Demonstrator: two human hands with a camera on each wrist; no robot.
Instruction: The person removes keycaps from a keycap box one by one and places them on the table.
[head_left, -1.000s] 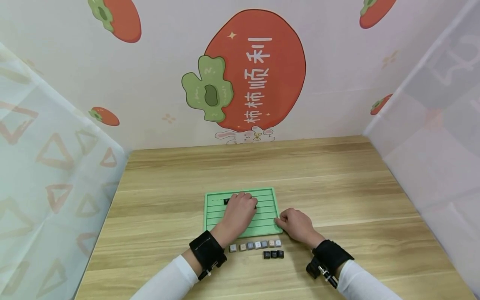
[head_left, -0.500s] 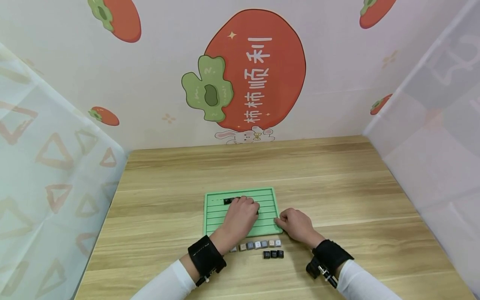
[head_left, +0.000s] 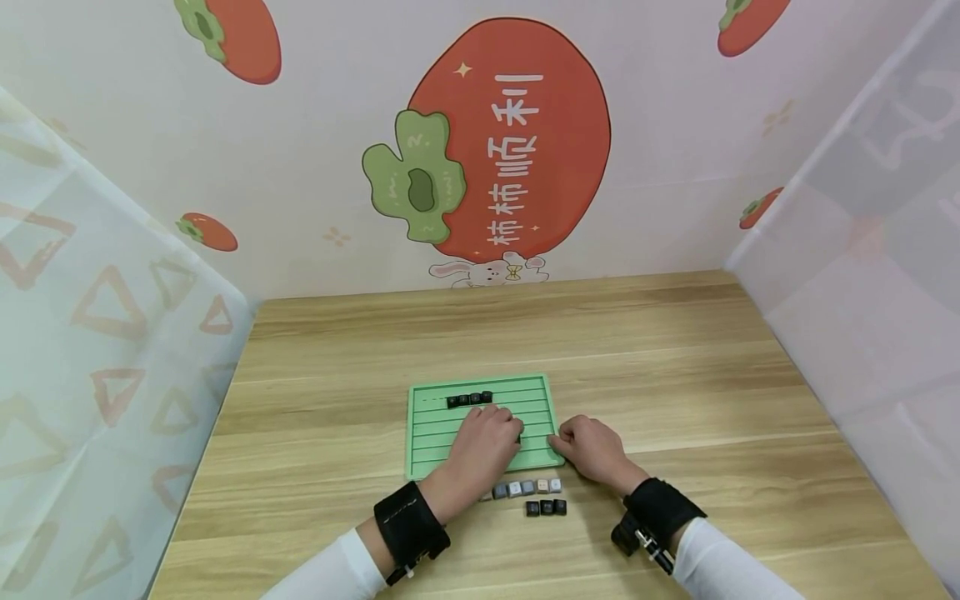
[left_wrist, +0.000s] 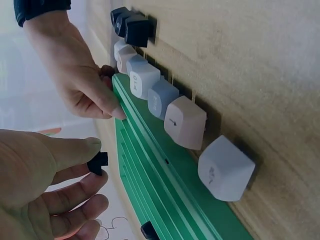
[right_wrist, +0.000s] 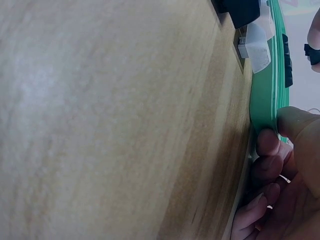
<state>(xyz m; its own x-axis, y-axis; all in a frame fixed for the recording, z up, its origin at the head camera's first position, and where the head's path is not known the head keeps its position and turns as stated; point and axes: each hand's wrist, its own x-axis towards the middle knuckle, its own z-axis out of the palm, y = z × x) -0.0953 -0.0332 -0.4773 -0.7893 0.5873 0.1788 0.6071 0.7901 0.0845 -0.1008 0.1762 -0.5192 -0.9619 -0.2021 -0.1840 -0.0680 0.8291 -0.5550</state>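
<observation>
Between thumb and index finger my left hand (head_left: pixel 483 447) pinches a black keycap (left_wrist: pixel 98 163), held above the green grooved board (head_left: pixel 534 396); its other fingers are loosely bent. My right hand (head_left: pixel 595 450) grips the board's right edge near the front corner, with the thumb on top and a finger below, as the right wrist view shows. Several black keycaps (head_left: pixel 469 399) stand side by side in an upper groove of the board. From the head camera, the left hand covers the middle of the board and most of the pinched keycap.
A row of white, grey and beige keycaps (head_left: pixel 528 487) lies on the wooden table (head_left: pixel 645 358) along the board's front edge. Closer to the front are three black keycaps (head_left: pixel 547 507). Printed cloth walls (head_left: pixel 300 167) enclose the table's back and sides.
My left hand has drawn back toward the front and slightly right with the keycap, uncovering the black row on the board. The right hand stays at the board's edge.
</observation>
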